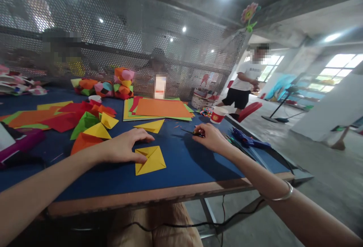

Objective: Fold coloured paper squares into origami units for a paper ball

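A folded yellow paper square point(155, 160) lies flat on the blue table near its front edge, its creases meeting at the middle. My left hand point(124, 145) is open over its left side, the thumb touching the paper and the fingers stretched out beyond it. To the right, my right hand point(211, 136) is closed around a pair of scissors point(187, 131), with the dark blades pointing left and the handles mostly hidden by my fingers. Another yellow folded piece point(153, 126) lies just beyond my left fingertips.
Behind my hands lies a stack of coloured paper point(161, 108). Folded pieces point(87, 126) crowd the left. A paper cup point(218, 115) and a blue glue gun point(249, 139) are at the right. Farther back, a person point(245, 77) stands near a red chair point(250, 111).
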`<state>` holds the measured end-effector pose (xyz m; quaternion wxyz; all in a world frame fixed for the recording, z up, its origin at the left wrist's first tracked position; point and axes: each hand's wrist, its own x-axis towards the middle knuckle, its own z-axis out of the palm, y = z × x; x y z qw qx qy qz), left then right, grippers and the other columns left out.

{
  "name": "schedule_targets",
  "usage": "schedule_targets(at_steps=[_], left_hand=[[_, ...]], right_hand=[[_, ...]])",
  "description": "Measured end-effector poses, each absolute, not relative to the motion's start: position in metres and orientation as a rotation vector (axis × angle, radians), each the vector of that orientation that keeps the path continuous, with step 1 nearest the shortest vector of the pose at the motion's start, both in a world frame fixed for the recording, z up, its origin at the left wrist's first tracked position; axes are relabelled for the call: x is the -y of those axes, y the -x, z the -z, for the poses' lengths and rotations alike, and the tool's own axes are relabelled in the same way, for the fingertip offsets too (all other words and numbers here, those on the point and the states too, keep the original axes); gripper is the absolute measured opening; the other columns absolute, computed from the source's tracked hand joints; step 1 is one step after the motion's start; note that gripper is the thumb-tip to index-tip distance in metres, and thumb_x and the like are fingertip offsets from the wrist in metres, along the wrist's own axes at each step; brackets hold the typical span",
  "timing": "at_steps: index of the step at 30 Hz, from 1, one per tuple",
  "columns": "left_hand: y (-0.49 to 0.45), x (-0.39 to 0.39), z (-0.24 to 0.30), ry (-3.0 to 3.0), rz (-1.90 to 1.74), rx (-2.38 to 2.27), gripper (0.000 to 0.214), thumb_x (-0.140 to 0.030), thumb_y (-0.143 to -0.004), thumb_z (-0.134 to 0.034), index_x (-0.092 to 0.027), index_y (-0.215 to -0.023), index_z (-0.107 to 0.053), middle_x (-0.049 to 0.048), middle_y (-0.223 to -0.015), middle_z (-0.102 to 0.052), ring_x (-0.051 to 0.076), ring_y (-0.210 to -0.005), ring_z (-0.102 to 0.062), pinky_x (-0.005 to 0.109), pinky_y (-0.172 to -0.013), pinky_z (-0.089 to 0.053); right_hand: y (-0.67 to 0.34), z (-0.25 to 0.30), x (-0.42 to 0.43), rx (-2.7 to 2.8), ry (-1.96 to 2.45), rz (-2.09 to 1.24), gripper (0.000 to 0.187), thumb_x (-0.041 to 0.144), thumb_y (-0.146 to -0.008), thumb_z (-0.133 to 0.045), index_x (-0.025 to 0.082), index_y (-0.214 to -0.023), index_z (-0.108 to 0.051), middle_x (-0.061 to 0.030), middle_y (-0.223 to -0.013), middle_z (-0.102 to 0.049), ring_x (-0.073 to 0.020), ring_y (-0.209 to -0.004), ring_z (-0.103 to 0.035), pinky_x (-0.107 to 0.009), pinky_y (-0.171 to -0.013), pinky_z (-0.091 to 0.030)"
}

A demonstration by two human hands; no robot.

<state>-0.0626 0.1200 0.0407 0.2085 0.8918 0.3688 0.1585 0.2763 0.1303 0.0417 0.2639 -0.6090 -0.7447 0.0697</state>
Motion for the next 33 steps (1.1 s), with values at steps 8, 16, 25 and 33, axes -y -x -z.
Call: schedule_targets(at_steps=[8,16,25,33], left_hand=[[0.059,-0.122,-0.032,-2.489,-0.558,-1.124,0.027,-0.044,-0.093,-0.065,-0.017,-0.097,-0.067,0.0041,-0.099,-0.068,0.02,-0.095,-0.064,0.041,-0.089,-0.052],[0.057,-0.121,-0.035,-2.283,-0.785,-1.218,0.037,-0.053,-0.097,-0.059,-0.016,-0.099,-0.067,0.0027,-0.093,-0.069,0.018,-0.087,-0.066,0.041,-0.086,-0.054],[0.045,-0.119,-0.039,-1.776,-0.81,-1.092,0.065,-0.068,-0.072,-0.072,-0.02,-0.114,-0.064,0.0077,-0.1,-0.076,0.024,-0.093,-0.072,0.035,-0.076,-0.057],[0.044,-0.12,-0.044,-1.589,-0.849,-1.177,0.054,-0.057,-0.062,-0.084,-0.018,-0.098,-0.074,0.005,-0.083,-0.075,0.018,-0.072,-0.066,0.023,-0.056,-0.045]], right_hand=[[-0.222,-0.047,-0.117,2.198,1.271,-0.345,0.014,0.022,-0.091,-0.066,0.02,-0.104,-0.069,-0.0095,-0.112,-0.067,-0.0239,-0.111,-0.061,-0.039,-0.099,-0.045],[-0.172,-0.047,-0.134,2.21,0.996,-1.014,0.022,0.036,-0.097,-0.065,0.019,-0.112,-0.064,0.001,-0.081,-0.068,-0.013,-0.072,-0.062,-0.025,-0.066,-0.05],[-0.172,-0.03,-0.134,1.833,0.977,-1.208,0.025,0.022,-0.084,-0.066,0.02,-0.107,-0.056,0.0077,-0.068,-0.057,-0.0106,-0.059,-0.056,-0.023,-0.058,-0.047],[-0.172,-0.034,-0.127,1.696,0.915,-1.369,0.048,0.055,-0.077,-0.076,0.019,-0.103,-0.059,0.0006,-0.087,-0.064,-0.0112,-0.065,-0.057,-0.024,-0.056,-0.049]])
